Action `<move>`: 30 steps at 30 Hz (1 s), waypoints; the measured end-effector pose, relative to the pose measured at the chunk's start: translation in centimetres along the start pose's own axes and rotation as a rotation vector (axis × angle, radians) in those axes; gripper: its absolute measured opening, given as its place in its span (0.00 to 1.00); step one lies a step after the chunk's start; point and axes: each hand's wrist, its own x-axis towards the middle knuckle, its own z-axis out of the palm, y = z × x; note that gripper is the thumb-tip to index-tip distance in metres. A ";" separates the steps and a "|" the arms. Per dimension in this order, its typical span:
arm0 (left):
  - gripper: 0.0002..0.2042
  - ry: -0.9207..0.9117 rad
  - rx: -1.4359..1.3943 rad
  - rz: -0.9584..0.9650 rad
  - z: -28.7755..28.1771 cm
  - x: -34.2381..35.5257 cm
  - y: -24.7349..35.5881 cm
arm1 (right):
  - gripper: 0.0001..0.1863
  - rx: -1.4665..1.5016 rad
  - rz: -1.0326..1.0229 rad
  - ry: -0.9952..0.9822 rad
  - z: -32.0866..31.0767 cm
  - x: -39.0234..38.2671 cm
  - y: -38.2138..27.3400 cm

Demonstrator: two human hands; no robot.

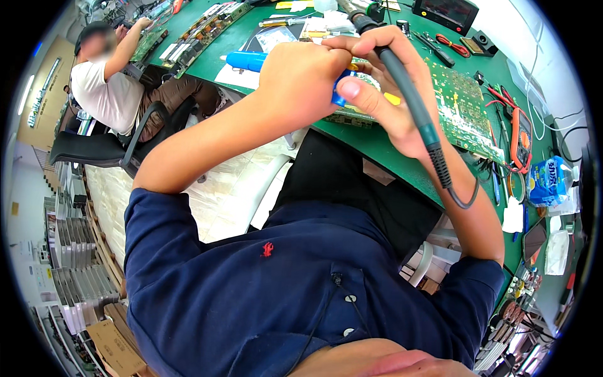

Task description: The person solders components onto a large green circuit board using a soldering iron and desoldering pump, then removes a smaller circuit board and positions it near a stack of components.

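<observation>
My left hand [300,76] is closed in a fist round a blue desoldering pump [246,61]. Its pale tip points left, and a blue end shows between my two hands. My right hand [397,100] curls round a soldering iron [392,66] with a dark handle, its cable trailing down over my right forearm. The right thumb and fingers also come up to the pump's blue end; whether they press on it I cannot tell. Beneath and beyond the right hand lies a large green circuit board [465,103]. The iron's tip is out of the picture.
An orange multimeter [521,139] with red leads and a blue pouch [548,181] lie at the right of the green bench [402,166]. A small black screen [446,12] stands behind. More circuit boards [204,34] lie at the far left, where another person [103,88] sits working.
</observation>
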 end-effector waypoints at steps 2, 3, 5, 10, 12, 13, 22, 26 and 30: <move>0.12 -0.049 0.023 -0.015 0.1 0.0 0.0 | 0.21 0.045 0.014 0.018 0.1 -0.1 -0.1; 0.13 -0.077 0.035 -0.024 0.2 0.0 0.1 | 0.20 0.046 0.021 -0.017 -0.2 -0.1 -0.2; 0.11 -0.065 0.043 -0.020 0.1 0.5 0.3 | 0.18 0.049 0.035 -0.086 -0.8 -0.1 -0.5; 0.11 -0.088 -0.006 -0.039 0.1 0.0 0.1 | 0.22 -0.098 -0.025 -0.014 0.0 -0.2 0.1; 0.12 -0.149 -0.029 -0.066 0.3 -0.8 -0.5 | 0.22 -0.087 0.052 -0.035 0.2 -0.2 0.3; 0.11 -0.141 -0.033 -0.102 0.5 -1.5 -1.1 | 0.23 -0.077 0.101 -0.044 0.3 -0.5 0.2; 0.12 -0.083 -0.143 -0.282 0.5 -4.3 -2.7 | 0.22 0.035 0.327 -0.077 -1.4 3.0 -7.1; 0.14 -0.146 -0.228 -0.354 0.8 -5.4 -1.7 | 0.28 0.070 0.169 -0.148 -3.0 3.0 -6.0; 0.15 -0.185 -0.286 -0.276 1.0 -5.5 -0.5 | 0.37 -0.059 0.117 -0.221 -3.6 3.3 -5.1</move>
